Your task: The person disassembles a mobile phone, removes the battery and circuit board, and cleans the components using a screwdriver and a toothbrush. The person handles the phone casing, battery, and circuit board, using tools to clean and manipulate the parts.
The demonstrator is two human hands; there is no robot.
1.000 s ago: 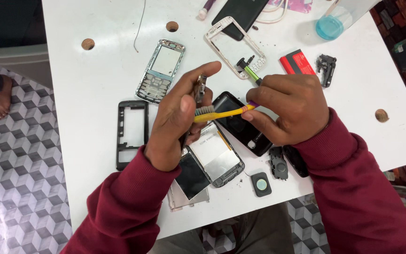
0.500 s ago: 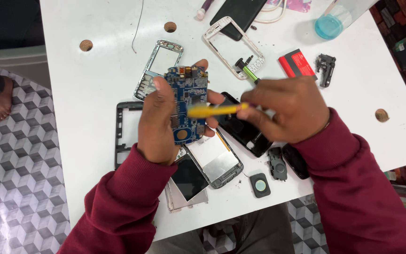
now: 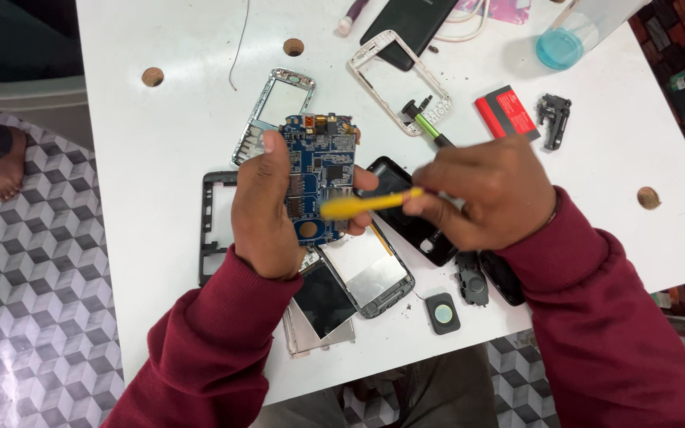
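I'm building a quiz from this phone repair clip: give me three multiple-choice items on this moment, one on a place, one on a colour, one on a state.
1. Where is the red battery?
A. On the white table, beyond the right hand
B. On the floor
C. In the left hand

2. What colour is the tool in the right hand?
A. Green
B. Yellow
C. Black

3. How is the blue circuit board placed?
A. Lying flat on the table
B. Fitted inside a phone frame
C. Held up in the left hand

Answers: 1 A, it lies on the table near the far edge; 2 B, its handle is yellow; 3 C, the left hand's fingers grip it above the table.
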